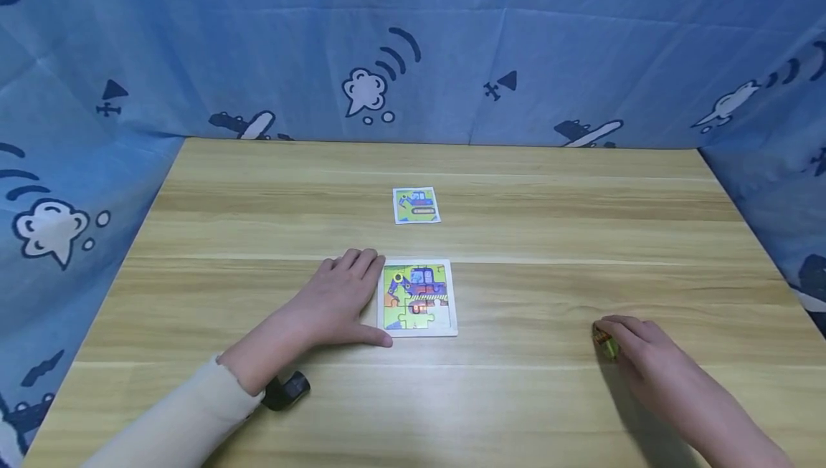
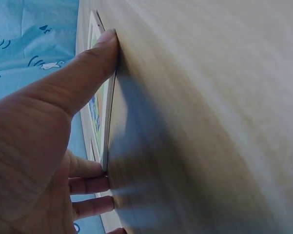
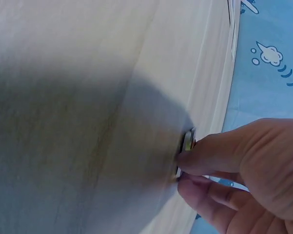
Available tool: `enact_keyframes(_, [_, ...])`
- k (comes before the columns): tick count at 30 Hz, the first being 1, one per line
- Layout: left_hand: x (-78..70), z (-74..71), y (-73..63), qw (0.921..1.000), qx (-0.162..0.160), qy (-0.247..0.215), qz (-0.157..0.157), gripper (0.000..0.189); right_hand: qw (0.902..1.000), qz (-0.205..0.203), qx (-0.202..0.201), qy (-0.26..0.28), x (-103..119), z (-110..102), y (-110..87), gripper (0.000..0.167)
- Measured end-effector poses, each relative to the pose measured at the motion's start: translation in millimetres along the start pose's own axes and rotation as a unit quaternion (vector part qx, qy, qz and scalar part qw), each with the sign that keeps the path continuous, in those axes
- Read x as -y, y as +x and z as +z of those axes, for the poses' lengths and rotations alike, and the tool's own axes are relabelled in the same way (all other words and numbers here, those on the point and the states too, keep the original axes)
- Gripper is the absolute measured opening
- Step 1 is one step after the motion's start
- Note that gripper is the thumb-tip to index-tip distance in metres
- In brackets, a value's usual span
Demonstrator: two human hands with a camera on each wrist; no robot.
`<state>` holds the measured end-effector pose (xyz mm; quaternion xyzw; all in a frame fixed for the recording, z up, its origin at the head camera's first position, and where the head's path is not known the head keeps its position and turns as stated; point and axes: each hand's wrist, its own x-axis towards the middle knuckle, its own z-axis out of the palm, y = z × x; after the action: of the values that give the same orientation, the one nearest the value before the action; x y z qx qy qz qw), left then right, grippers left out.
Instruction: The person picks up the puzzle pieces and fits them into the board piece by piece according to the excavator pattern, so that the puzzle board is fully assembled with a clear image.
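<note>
A square white-framed jigsaw puzzle [image 1: 454, 317] lies on the wooden table, its pieces forming a purple excavator on green; white backing shows at its lower right. My left hand [image 1: 340, 303] rests at the left side of the frame, thumb by the near corner and fingers by the far one. In the left wrist view, the thumb [image 2: 95, 66] lies against the frame's edge [image 2: 107, 117]. Off to the right, my right hand [image 1: 654, 360] pinches a green-and-orange puzzle piece [image 1: 608, 347] low over the tabletop. The right wrist view shows that piece [image 3: 188, 139] edge-on, partly hidden by thumb and fingers.
A small picture card [image 1: 416, 206] with the excavator design lies beyond the puzzle. Blue patterned cloth [image 1: 439, 59] hangs behind the table and along both sides. A black device [image 1: 286, 390] is strapped under the left wrist.
</note>
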<state>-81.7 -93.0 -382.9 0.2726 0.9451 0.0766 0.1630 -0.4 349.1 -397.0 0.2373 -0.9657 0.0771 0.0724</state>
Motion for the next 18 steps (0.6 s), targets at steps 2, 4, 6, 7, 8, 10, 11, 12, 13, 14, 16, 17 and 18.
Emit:
enact_keyframes(2, [-0.1, -0.2, -0.5, 1.0, 0.001, -0.001, -0.001, 0.124, 1.0, -0.001, 0.002, -0.001, -0.3, 0.5, -0.5, 0.053])
enact_keyframes(4, [-0.3, -0.4, -1.0, 1.0, 0.001, -0.002, -0.001, 0.124, 1.0, -0.007, -0.005, 0.001, -0.5, 1.3, -0.5, 0.053])
enact_keyframes(6, [-0.4, -0.5, -1.4, 1.0, 0.001, -0.003, -0.001, 0.124, 0.9997, -0.016, -0.018, 0.002, -0.3, 2.0, 0.7, 0.055])
enact_keyframes(7, [-0.4, -0.6, -1.5, 1.0, 0.001, -0.003, 0.0, 0.124, 0.9994, -0.021, -0.025, 0.005, -0.5, 2.8, 1.2, 0.056])
enact_keyframes(8, [-0.5, -0.6, -1.5, 1.0, 0.001, -0.004, 0.0, 0.124, 0.999, -0.027, -0.034, 0.008, -0.7, 3.6, 1.9, 0.057])
enact_keyframes(10, [-0.6, -0.8, -1.4, 1.0, 0.0, -0.005, 0.001, 0.123, 0.9981, -0.033, -0.049, 0.016, -0.9, 5.2, 3.0, 0.058])
enact_keyframes(11, [-0.4, -0.8, -1.4, 1.0, -0.001, -0.005, 0.001, 0.123, 0.9978, -0.035, -0.054, 0.019, -1.0, 5.7, 3.4, 0.056])
enact_keyframes(12, [-0.4, -0.9, -1.3, 1.0, -0.001, -0.006, 0.001, 0.123, 0.9973, -0.037, -0.059, 0.023, -1.1, 6.2, 3.3, 0.044])
enact_keyframes(13, [-0.3, -0.9, -1.2, 1.0, -0.001, -0.006, 0.001, 0.123, 0.9968, -0.039, -0.063, 0.028, -1.4, 6.7, 3.1, 0.026])
enact_keyframes(14, [-0.3, -0.9, -1.1, 1.0, -0.001, -0.007, 0.001, 0.123, 0.9963, -0.042, -0.068, 0.03, -1.5, 6.8, 3.3, 0.012])
enact_keyframes(16, [-0.1, -0.9, -1.0, 1.0, -0.001, -0.007, 0.002, 0.122, 0.9952, -0.052, -0.076, 0.034, -2.0, 6.7, 2.9, 0.037])
enact_keyframes(17, [-0.1, -0.8, -1.1, 1.0, 0.0, -0.007, 0.002, 0.123, 0.9947, -0.058, -0.077, 0.036, -2.6, 6.9, 2.7, 0.054])
enact_keyframes(18, [-0.2, -0.8, -1.1, 1.0, 0.001, -0.008, 0.003, 0.123, 0.9943, -0.063, -0.078, 0.037, -3.1, 6.9, 2.7, 0.068])
